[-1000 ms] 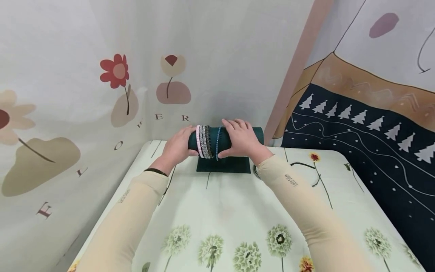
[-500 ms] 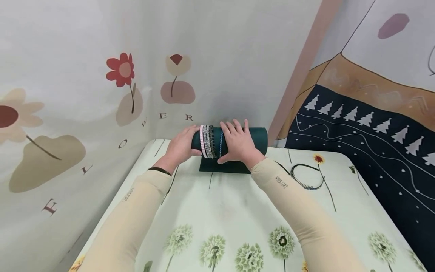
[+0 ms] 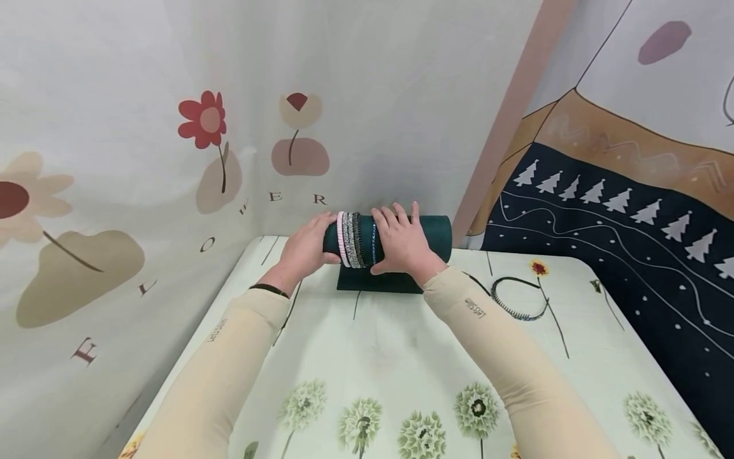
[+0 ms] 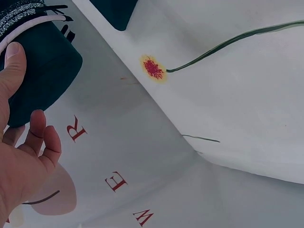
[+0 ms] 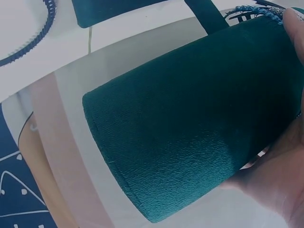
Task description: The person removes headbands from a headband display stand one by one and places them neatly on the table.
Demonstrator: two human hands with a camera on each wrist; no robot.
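A dark green padded display roll [image 3: 437, 237] on a flat base [image 3: 367, 282] stands near the wall. Pink [image 3: 343, 240], silver glitter [image 3: 352, 240] and dark [image 3: 359, 240] headbands sit side by side around its left part. A blue braided headband [image 3: 374, 243] lies right of them, a small gap away. My left hand [image 3: 304, 247] grips the roll's left end, thumb in front; in the left wrist view the fingers bend loosely beyond it. My right hand [image 3: 404, 242] rests over the roll, fingers spread across the top, thumb beside the blue headband.
A toothed headband [image 3: 518, 316] lies on the flowered tablecloth [image 3: 378, 350], right of the stand. A dark curved strip [image 3: 477, 282] near it is partly hidden by my right sleeve. Printed curtains [image 3: 378, 115] hang behind and at both sides.
My right fingers have spread wider and the right forearm has shifted left, uncovering more of the toothed headband. The view has turned slightly. My left hand keeps its place on the roll.
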